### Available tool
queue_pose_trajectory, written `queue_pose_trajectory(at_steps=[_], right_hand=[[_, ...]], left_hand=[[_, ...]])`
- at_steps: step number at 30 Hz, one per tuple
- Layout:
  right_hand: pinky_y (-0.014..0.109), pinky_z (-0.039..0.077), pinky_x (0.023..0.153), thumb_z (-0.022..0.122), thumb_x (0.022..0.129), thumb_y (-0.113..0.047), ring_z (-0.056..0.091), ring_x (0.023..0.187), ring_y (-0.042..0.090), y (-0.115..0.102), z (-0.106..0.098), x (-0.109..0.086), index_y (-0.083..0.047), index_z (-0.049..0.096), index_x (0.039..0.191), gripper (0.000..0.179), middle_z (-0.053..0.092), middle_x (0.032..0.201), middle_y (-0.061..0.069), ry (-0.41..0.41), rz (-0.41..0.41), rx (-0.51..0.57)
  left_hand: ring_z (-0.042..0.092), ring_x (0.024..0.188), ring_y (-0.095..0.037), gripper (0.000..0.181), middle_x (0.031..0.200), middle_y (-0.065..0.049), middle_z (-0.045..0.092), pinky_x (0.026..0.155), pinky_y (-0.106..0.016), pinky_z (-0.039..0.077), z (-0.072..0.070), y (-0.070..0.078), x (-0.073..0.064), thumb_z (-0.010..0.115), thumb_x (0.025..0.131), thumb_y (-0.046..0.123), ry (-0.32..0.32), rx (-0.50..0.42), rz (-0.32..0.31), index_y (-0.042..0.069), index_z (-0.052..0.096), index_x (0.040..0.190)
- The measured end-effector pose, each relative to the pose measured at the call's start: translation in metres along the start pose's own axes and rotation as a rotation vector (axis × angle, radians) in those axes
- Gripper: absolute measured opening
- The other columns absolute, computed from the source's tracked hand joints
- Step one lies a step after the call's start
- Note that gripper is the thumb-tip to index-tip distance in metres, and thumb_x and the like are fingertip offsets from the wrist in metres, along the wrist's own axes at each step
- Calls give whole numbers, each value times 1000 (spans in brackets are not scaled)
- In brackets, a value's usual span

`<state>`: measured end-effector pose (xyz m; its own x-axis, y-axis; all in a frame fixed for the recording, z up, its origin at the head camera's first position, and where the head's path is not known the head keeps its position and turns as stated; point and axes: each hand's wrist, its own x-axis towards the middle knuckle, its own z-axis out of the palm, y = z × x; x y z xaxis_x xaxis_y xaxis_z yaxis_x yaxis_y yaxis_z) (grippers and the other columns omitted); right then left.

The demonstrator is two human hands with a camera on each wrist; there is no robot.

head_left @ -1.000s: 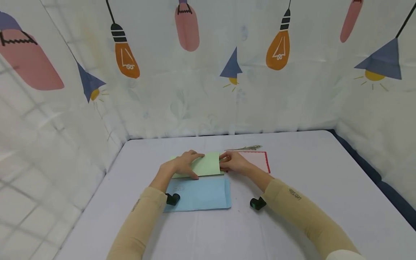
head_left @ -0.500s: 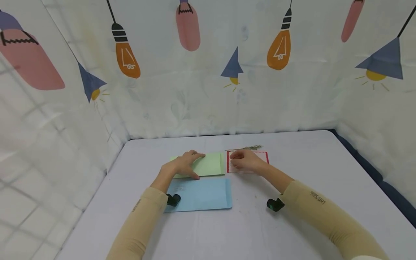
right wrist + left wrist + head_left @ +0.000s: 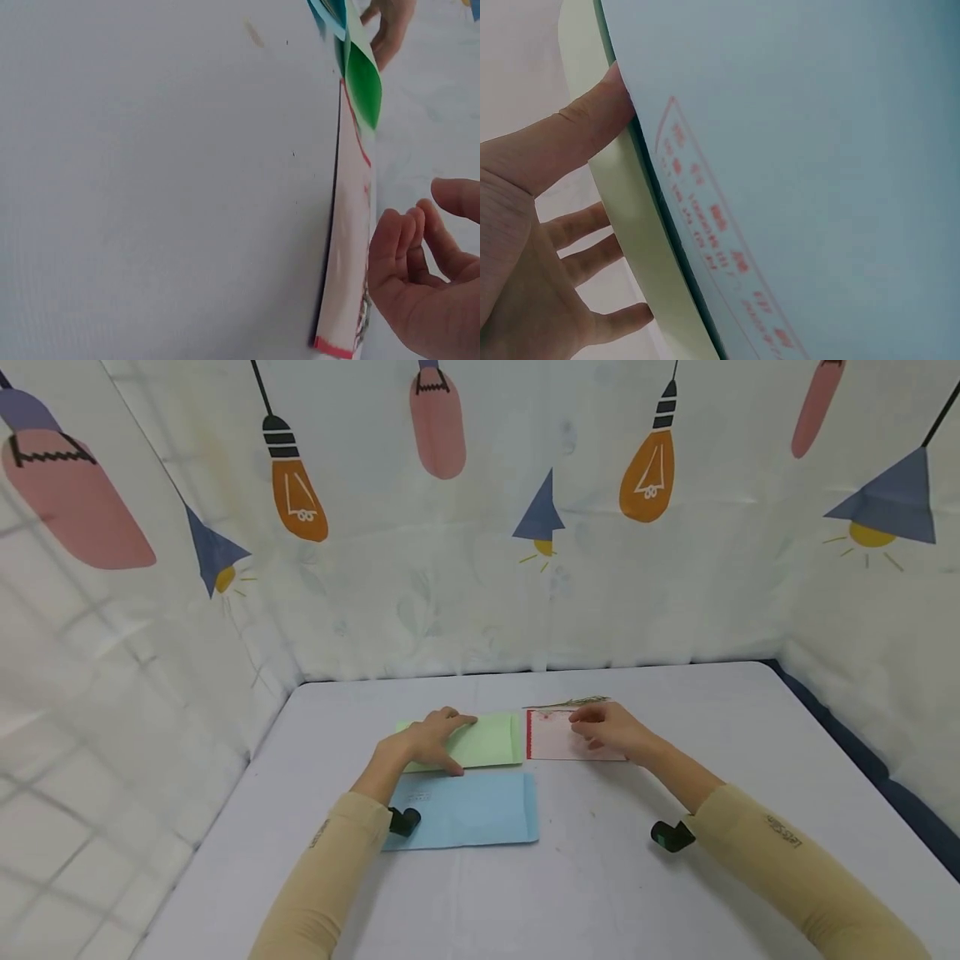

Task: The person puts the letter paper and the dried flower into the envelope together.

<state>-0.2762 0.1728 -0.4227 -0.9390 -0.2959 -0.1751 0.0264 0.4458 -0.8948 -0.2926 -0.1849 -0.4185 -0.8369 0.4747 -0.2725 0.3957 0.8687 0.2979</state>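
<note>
A light green envelope (image 3: 491, 740) lies on the table with my left hand (image 3: 429, 740) resting on it, fingers spread across its left part. In the left wrist view, the thumb (image 3: 604, 105) is at the green envelope's near edge, beside the blue envelope (image 3: 840, 150). My right hand (image 3: 611, 731) hovers over a pale pink card with a red border (image 3: 550, 742), covering its right part. Its fingers are loosely bent; the right wrist view shows a gap between thumb and fingers (image 3: 386, 236), with nothing held. The green envelope's right end gapes there.
The blue envelope lies in front of the green one, with faint print at its left. A dried sprig (image 3: 566, 703) lies just behind the card. A white cloth covers the table (image 3: 570, 893), and patterned curtains (image 3: 465, 593) stand behind and at both sides.
My right hand has left the green envelope's right end and moved right across the card, uncovering its left part. My left hand stays on the green envelope.
</note>
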Motion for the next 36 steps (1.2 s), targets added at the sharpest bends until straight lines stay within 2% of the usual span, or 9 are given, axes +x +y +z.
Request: queue_pose_trajectory(at_steps=[6,11,17,21,26,36], right_hand=[[38,55,90,60,105,-18,58,113,37,10,-19,-2,7,56,138,41,59,131,21,25,16,23],[36,56,90,60,105,-18,58,112,35,16,-32,-1,7,55,139,43,57,132,23,62,51,60],[40,54,95,60,105,-18,56,116,35,24,-43,-1,10,51,142,47,54,138,26,96,83,105],[39,53,95,59,105,-20,57,116,34,27,-48,0,9,51,143,48,56,137,26,121,111,48],[33,53,85,59,104,-20,57,107,31,32,-53,3,8,53,141,47,59,127,23,167,127,-29],[28,52,74,67,99,-18,56,94,26,39,-53,14,7,59,134,44,61,115,18,157,124,-208]], left_hand=[[35,142,-32,95,157,-12,35,108,-60,38,-1,3,0,89,81,37,-3,-12,-6,24,38,160],[35,142,-32,95,157,-12,35,107,-59,39,-1,2,-1,89,81,37,-6,-6,-12,25,37,160],[34,142,-31,95,156,-12,35,107,-59,39,0,0,1,89,82,37,-7,-15,-3,25,37,160],[33,143,-31,96,158,-11,33,108,-58,39,2,-2,3,89,82,38,-15,-9,-8,27,36,161],[34,143,-32,95,158,-11,34,108,-59,39,0,0,2,89,81,37,-4,-9,-8,26,37,160],[34,142,-33,95,155,-14,36,108,-57,39,-2,2,0,90,81,35,-11,-17,16,22,38,160]])
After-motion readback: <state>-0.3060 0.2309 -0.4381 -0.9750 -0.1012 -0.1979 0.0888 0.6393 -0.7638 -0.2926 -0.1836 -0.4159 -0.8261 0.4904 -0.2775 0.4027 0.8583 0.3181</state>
